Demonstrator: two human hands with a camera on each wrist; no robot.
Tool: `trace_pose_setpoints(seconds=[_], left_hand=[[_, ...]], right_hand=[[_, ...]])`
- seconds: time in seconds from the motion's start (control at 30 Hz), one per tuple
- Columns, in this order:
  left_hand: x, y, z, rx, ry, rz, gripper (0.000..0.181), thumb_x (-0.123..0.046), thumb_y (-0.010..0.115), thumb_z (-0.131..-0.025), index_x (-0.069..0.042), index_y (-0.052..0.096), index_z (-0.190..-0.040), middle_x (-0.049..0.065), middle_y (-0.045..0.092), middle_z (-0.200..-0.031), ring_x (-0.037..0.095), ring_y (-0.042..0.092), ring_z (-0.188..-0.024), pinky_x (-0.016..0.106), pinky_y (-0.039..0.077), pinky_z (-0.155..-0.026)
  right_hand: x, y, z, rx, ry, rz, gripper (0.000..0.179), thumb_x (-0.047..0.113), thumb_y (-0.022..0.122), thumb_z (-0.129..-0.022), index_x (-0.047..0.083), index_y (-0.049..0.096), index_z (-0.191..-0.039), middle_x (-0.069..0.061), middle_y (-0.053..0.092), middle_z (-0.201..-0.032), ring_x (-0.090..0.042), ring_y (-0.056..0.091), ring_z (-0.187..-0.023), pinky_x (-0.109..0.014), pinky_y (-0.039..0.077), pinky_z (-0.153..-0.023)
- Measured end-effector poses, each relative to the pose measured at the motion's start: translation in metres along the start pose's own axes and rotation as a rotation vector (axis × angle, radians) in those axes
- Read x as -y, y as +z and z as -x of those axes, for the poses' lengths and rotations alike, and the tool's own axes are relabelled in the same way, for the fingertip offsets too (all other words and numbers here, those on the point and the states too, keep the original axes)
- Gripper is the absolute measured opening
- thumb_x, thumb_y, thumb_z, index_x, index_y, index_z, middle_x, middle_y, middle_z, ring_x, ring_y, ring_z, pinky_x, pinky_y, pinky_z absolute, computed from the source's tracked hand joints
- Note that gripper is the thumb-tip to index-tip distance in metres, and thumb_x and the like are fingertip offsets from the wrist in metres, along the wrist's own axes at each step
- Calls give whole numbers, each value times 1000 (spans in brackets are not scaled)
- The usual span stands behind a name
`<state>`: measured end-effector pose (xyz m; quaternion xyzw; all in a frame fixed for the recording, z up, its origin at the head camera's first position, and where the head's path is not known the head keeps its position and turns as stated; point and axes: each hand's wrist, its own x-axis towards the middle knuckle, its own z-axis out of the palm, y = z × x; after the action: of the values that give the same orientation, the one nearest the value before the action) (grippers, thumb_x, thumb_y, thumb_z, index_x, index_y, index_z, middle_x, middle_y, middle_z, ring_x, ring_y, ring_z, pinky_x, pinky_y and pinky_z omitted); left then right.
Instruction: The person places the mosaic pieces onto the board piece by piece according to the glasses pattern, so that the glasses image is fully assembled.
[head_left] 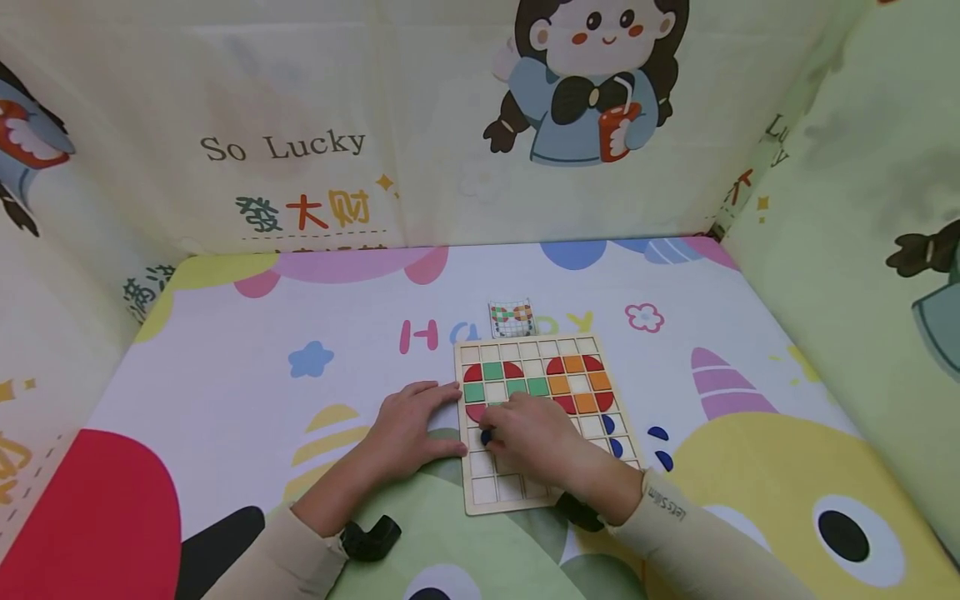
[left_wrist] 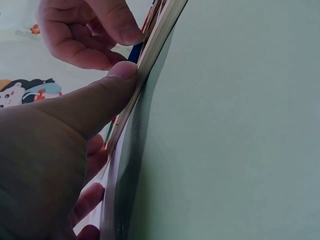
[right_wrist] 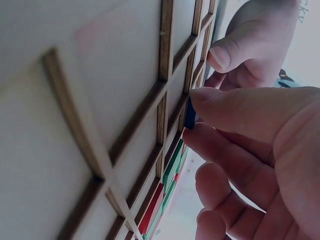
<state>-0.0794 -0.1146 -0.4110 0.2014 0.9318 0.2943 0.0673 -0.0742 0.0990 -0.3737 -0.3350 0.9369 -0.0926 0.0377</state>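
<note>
A wooden grid board [head_left: 483, 495] lies on the table, partly filled with red, green and orange pieces. My right hand [head_left: 536, 437] is over its left-middle part and pinches a small dark blue piece [right_wrist: 190, 114] between thumb and finger, at a grid cell. My left hand [head_left: 408, 433] rests at the board's left edge, thumb and fingers spread and touching the rim. In the left wrist view the left thumb [left_wrist: 107, 97] lies along that edge, close beside the blue piece [left_wrist: 134, 53]. My right hand hides some middle cells.
Two blue half-round pieces [head_left: 663, 460] lie on the cloth right of the board. More blue pieces [head_left: 608, 425] sit in cells at its right side. A small pattern card [head_left: 512, 319] stands behind the board. Printed cloth walls [head_left: 420, 100] enclose the table [head_left: 225, 350].
</note>
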Motion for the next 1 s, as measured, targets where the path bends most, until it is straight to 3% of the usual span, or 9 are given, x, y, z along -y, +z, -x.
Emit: trace_pose_setpoints(seconds=[1.0], left_hand=[[1, 0, 0, 6, 0, 3, 70, -41, 85, -79, -12, 60, -138, 1, 56, -142, 31, 41, -136, 58, 33, -105]], right_hand=[[1, 1, -1, 5, 28, -12, 20, 25, 82, -84, 19, 76, -103, 5, 73, -89, -15, 57, -73, -26, 44, -59]])
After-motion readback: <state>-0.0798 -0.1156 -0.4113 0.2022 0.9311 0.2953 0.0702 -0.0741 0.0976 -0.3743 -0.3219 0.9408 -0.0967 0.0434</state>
